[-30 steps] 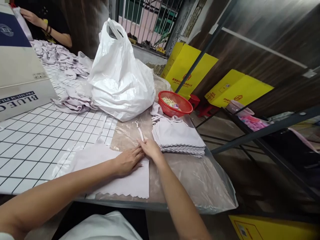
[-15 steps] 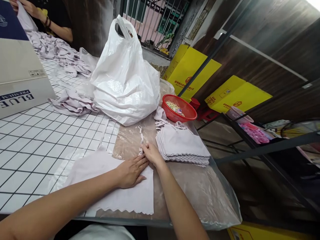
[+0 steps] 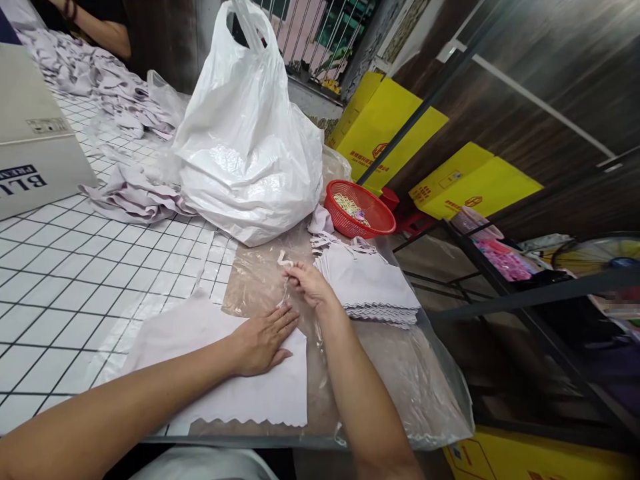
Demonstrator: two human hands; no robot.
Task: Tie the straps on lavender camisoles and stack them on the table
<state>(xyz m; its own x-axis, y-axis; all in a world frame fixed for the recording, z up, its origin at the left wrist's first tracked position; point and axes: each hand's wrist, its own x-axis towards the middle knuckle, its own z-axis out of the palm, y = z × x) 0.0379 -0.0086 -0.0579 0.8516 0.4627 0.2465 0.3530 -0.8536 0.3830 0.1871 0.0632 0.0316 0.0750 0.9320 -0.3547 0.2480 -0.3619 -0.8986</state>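
Note:
A pale lilac camisole-like garment (image 3: 185, 340) lies flattened on the table, its scalloped hem towards me. My left hand (image 3: 266, 340) rests flat on it near its upper right corner, fingers stretched out. Just beyond the fingertips, my right hand (image 3: 311, 285) pinches a thin pale strap (image 3: 284, 259) between thumb and fingers, slightly above the plastic sheet. The strap's end curls out past the pinch. To the right of that hand is a neat stack of similar folded garments (image 3: 373, 280) with scalloped edges.
A full white plastic bag (image 3: 250, 147) stands behind the hands. Beside it sits a red basket (image 3: 367, 217) with small bands inside. Loose garments (image 3: 137, 197) and a cardboard box (image 3: 40, 147) are on the left. Another person's arm (image 3: 103, 30) shows far left; a dark metal rack (image 3: 525, 290) stands right.
My right hand has lifted and moved away from my left hand, drawing the strap with it. My left hand stays flat on the garment. The view has shifted slightly.

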